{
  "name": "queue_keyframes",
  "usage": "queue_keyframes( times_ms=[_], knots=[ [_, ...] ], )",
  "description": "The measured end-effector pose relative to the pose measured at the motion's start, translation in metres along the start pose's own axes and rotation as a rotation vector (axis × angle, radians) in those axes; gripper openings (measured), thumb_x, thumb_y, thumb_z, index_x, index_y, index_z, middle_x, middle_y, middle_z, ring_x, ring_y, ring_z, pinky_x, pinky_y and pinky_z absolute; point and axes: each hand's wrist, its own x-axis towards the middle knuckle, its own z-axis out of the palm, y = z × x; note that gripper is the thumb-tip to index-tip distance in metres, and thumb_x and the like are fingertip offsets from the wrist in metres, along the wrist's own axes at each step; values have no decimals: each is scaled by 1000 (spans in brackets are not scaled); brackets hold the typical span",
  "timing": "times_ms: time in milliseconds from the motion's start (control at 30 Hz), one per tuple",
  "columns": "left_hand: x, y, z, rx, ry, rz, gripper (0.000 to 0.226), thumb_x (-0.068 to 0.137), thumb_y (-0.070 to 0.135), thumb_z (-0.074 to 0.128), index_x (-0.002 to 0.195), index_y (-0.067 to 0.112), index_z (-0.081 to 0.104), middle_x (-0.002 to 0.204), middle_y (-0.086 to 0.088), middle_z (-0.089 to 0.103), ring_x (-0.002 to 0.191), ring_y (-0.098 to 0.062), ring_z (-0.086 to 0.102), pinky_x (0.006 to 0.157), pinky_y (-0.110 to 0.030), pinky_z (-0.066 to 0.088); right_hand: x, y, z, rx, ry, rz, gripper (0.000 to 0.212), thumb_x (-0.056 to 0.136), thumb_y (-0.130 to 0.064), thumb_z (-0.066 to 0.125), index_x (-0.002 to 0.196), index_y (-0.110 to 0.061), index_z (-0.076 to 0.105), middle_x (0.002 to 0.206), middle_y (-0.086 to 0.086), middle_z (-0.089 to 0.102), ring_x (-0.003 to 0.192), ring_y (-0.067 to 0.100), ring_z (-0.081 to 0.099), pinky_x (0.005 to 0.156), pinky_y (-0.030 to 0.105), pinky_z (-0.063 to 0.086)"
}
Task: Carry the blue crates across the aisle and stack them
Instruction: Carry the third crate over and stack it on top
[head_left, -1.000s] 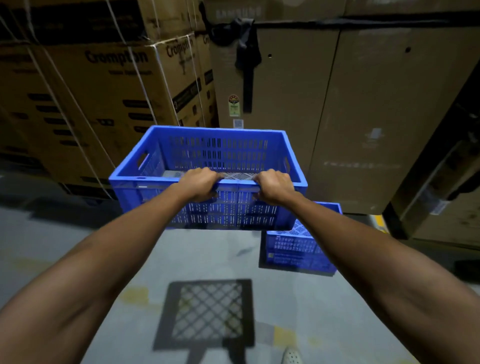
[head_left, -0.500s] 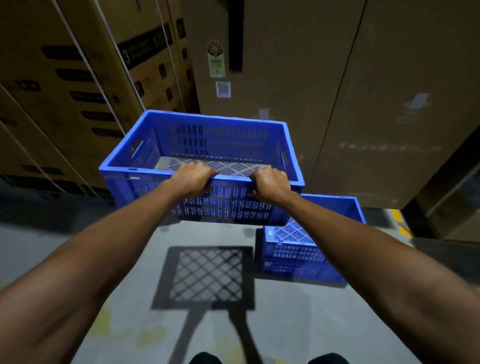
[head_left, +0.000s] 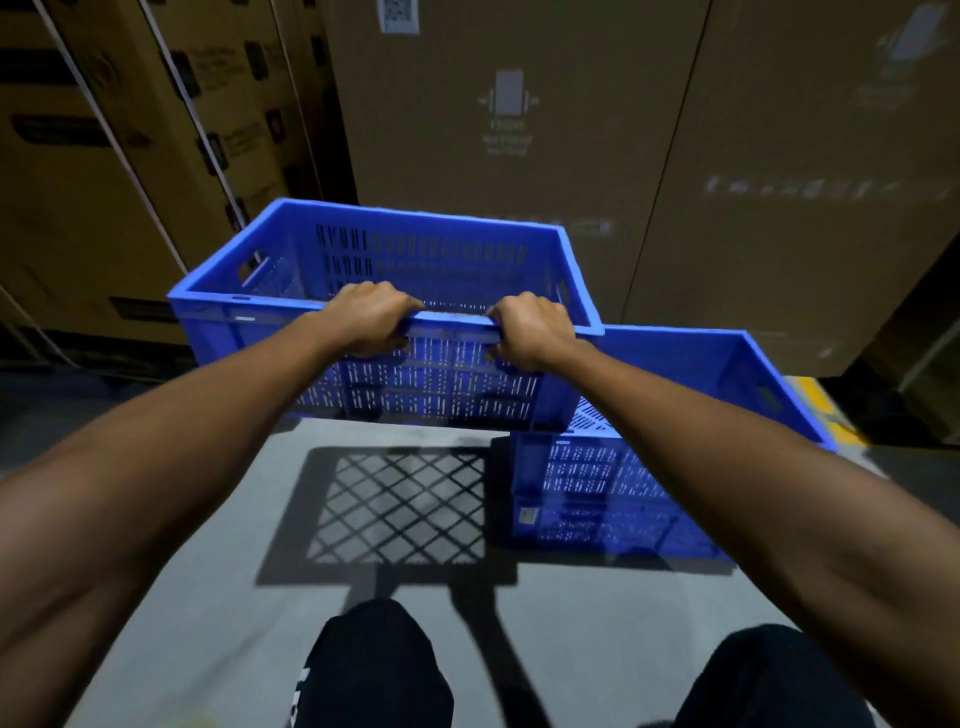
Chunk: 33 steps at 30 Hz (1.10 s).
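I hold an empty blue slotted crate (head_left: 441, 260) in the air by its near long rim. My left hand (head_left: 371, 317) grips that rim left of centre, and my right hand (head_left: 530, 330) grips it right of centre. A second blue crate (head_left: 613, 488) stands on the grey floor, lower and to the right; the carried crate's right end overlaps its left corner in the view. My right forearm crosses over the floor crate and hides part of it.
Tall cardboard boxes (head_left: 509, 130) form a wall close behind both crates, with strapped cartons (head_left: 104, 171) at the left. A yellow floor line (head_left: 826, 405) runs at the right. The crate's lattice shadow (head_left: 400, 509) lies on the floor. My dark-trousered knees (head_left: 374, 670) show at the bottom.
I have walked closer to the box wall and the floor crate, which now looks larger. The carried crate has stayed in both hands and now overlaps the floor crate's left corner.
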Motion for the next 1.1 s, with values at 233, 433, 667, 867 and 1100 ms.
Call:
queue_keyframes(
  times_ms=[233, 433, 667, 867, 1100],
  knots=[
    [14, 17, 34, 13, 33, -18, 21, 82, 35, 69, 99, 28, 58, 91, -3, 66, 83, -29, 62, 67, -37, 44, -4, 18, 17, -54, -7, 7, 19, 72, -30, 76, 88, -24, 68, 75, -1, 58, 73, 28, 59, 60, 35, 38],
    [32, 27, 47, -50, -25, -16, 27, 82, 34, 70, 104, 23, 59, 100, -9, 66, 93, -36, 61, 70, -40, 46, 5, 34, 14, -131, -35, 6, 19, 72, -30, 76, 79, -24, 60, 75, 1, 55, 71, 28, 54, 60, 35, 36],
    [34, 23, 53, -113, -37, 10, 29, 83, 29, 70, 109, 21, 61, 101, -9, 67, 92, -34, 61, 72, -41, 50, 11, 35, 20, -148, -17, 0, 18, 71, -28, 77, 79, -27, 60, 71, 0, 55, 70, 29, 55, 59, 35, 37],
    [45, 36, 35, -43, -46, 66, 27, 83, 33, 71, 105, 25, 58, 92, -6, 63, 80, -30, 56, 64, -36, 40, 1, 55, 23, -96, -3, 54, 27, 70, -39, 80, 89, -23, 68, 73, 0, 61, 74, 28, 60, 60, 35, 39],
    [39, 32, 32, -20, -73, 27, 25, 83, 33, 71, 102, 22, 58, 93, -6, 63, 79, -27, 55, 65, -37, 43, -1, 44, 20, -61, 5, 34, 22, 72, -35, 77, 89, -25, 67, 73, -1, 57, 72, 27, 56, 61, 35, 36]
  ],
)
